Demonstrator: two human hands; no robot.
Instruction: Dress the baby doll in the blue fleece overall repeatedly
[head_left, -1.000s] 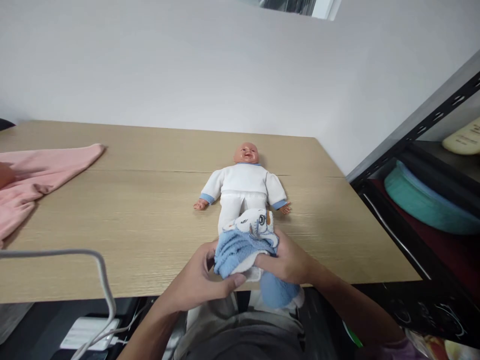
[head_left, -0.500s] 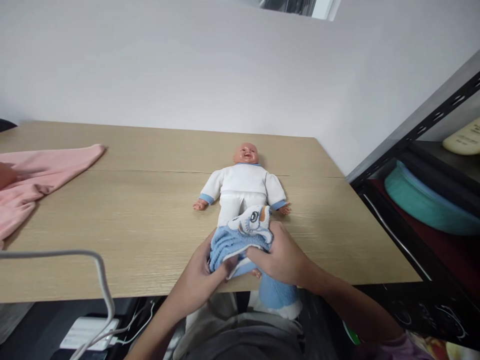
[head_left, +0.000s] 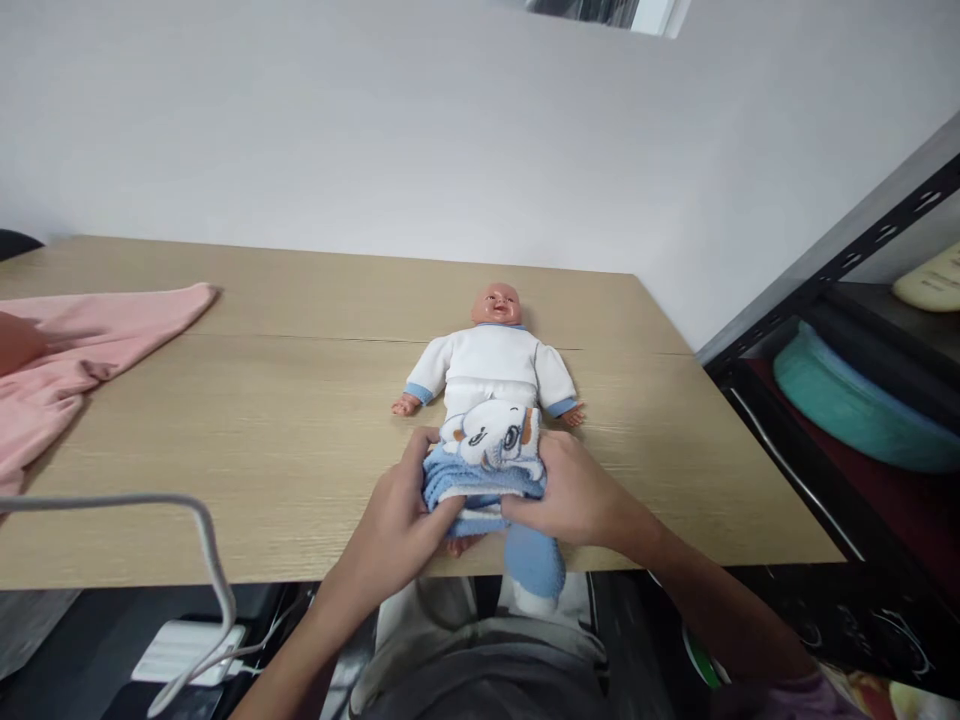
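A baby doll (head_left: 491,355) in a white top with blue cuffs and white trousers lies face up on the table (head_left: 300,420). Over its legs I hold a bunched blue fluffy baby top (head_left: 484,480) with a white cartoon animal face. My left hand (head_left: 401,510) grips its left side, thumb at the gathered edge. On the other side, my right hand (head_left: 577,490) pinches it with the thumb at the front. One blue sleeve hangs past the table's front edge. A doll's foot shows under the cloth; the lower legs are mostly hidden.
Pink cloth (head_left: 97,350) lies on the left of the table. A grey cable (head_left: 214,560) arches over the front left, above a white box (head_left: 184,650). At the right stands a black shelf (head_left: 847,260) with a teal container (head_left: 855,405). A wall rises behind.
The blue top has been turned flatter and straighter, so its animal face shows more fully. Its hanging sleeve has swung left, and my left hand has shifted slightly up.
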